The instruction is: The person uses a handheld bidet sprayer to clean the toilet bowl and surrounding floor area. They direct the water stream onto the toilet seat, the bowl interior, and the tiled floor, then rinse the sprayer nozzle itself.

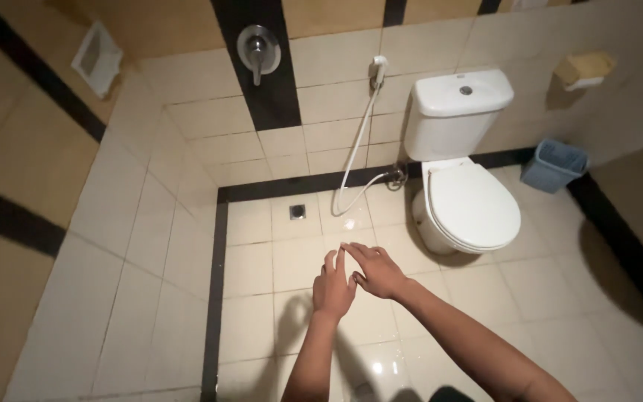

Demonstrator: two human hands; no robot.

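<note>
Wet tile floor (381, 365) gleams below left hand (333, 286) and right hand (378, 269), fingers spread, touching, holding nothing; slip risk.

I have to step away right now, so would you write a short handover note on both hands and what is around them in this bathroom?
Left hand: bare, fingers spread, holding nothing, raised over the wet tiled floor.
Right hand: bare, empty, its fingers laid across the left hand's fingertips.
Around them: white toilet with lid closed, straight ahead against the wall; white spray hose hanging from its wall holder down to a valve beside the toilet; floor drain; shower valve on the black wall stripe; blue bin right of the toilet.
Done: the floor shines wet near the hands.
Left: no tool or cloth is in either hand.
</note>
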